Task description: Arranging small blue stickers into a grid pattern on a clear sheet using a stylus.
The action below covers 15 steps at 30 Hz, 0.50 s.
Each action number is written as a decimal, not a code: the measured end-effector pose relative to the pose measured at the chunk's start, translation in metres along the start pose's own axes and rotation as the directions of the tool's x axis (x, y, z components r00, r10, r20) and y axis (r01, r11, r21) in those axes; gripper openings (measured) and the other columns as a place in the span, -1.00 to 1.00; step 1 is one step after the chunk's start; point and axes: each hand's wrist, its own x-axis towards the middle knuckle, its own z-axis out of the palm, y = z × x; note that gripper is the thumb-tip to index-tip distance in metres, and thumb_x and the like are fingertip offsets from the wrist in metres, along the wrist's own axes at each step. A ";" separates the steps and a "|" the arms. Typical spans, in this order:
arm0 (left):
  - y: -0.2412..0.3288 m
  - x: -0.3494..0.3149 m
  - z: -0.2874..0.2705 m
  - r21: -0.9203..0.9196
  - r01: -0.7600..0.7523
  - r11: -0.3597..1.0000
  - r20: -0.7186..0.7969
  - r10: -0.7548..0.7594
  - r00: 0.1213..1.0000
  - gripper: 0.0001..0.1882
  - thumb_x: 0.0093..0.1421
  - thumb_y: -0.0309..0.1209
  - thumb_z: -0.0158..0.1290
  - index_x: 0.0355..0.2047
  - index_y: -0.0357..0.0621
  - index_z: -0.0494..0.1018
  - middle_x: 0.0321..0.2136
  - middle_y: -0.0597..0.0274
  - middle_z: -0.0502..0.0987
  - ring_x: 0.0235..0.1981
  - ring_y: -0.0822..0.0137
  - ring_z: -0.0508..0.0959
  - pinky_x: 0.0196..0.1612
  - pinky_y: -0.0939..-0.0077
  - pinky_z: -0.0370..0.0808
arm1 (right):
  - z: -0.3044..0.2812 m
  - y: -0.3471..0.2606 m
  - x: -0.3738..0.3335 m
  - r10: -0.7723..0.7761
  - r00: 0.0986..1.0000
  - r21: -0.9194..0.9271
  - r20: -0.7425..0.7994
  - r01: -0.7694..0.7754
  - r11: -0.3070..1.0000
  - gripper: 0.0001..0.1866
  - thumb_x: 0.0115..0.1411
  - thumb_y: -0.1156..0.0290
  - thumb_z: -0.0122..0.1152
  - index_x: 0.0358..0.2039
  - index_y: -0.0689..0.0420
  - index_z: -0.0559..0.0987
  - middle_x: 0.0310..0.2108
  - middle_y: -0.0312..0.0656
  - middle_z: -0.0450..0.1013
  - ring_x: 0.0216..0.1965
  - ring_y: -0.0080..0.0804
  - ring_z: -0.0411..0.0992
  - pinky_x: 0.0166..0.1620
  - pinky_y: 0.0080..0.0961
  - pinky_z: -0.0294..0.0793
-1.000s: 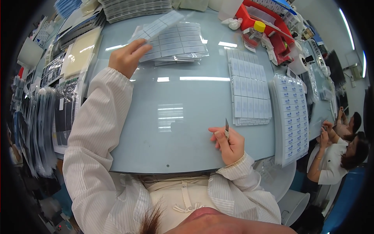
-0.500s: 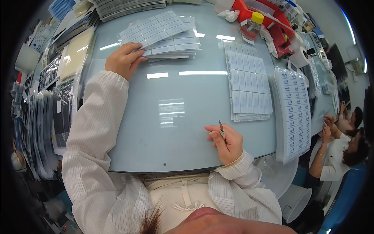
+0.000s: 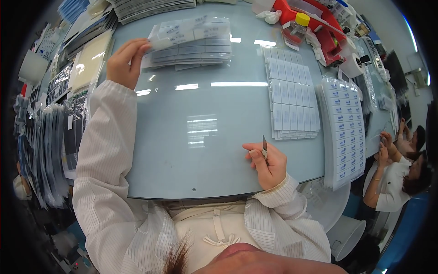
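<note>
The table [image 3: 205, 123] is pale blue-grey and shiny, with white stripes of light on it. The sleeves [image 3: 107, 155] are white with thin grey stripes. The sheets [image 3: 191, 39] at the top are white and grey, cut into little squares, with small blue marks. The sheets [image 3: 292, 98] in the middle are pale grey with a grid of squares. The long sheets [image 3: 344, 132] beside them are white with rows of tiny blue marks. The blade [image 3: 264, 145] is silver-grey. The bottle cap [image 3: 301, 19] is yellow. The holder [image 3: 319, 23] is bright red. The pad [image 3: 89, 64] is cream.
</note>
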 end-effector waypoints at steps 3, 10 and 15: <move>0.014 -0.008 -0.013 0.007 -0.033 0.999 -0.033 0.033 0.999 -0.89 0.23 -0.49 0.14 -0.25 -0.22 0.60 -0.25 0.12 0.64 -0.32 0.24 0.66 -0.30 0.44 0.60 | 0.002 0.001 0.000 -0.016 0.999 0.018 -0.029 0.016 1.000 -0.71 0.36 0.28 0.10 -0.22 0.26 0.64 -0.55 -0.25 0.44 -0.60 -0.57 0.32 -0.50 -0.62 0.32; 0.051 -0.059 -0.025 0.088 -0.170 0.981 0.267 0.141 0.953 -0.60 0.01 -0.54 0.29 -0.09 -0.25 0.55 -0.07 0.12 0.59 -0.14 0.15 0.63 -0.12 0.43 0.59 | 0.001 0.005 0.000 -0.078 0.997 -0.014 -0.012 0.078 0.997 -0.64 0.40 0.21 0.04 -0.20 0.26 0.64 -0.51 -0.26 0.48 -0.58 -0.64 0.32 -0.48 -0.67 0.34; 0.081 -0.063 -0.046 0.023 -0.018 1.000 0.261 0.011 0.965 -0.37 -0.11 -0.69 0.24 0.07 -0.35 0.42 0.13 0.01 0.44 0.07 0.03 0.52 0.09 0.32 0.49 | 0.000 -0.001 -0.002 -0.027 1.000 0.033 -0.003 0.027 0.999 -0.62 0.41 0.18 0.01 -0.19 0.26 0.63 -0.49 -0.27 0.49 -0.57 -0.64 0.33 -0.47 -0.68 0.32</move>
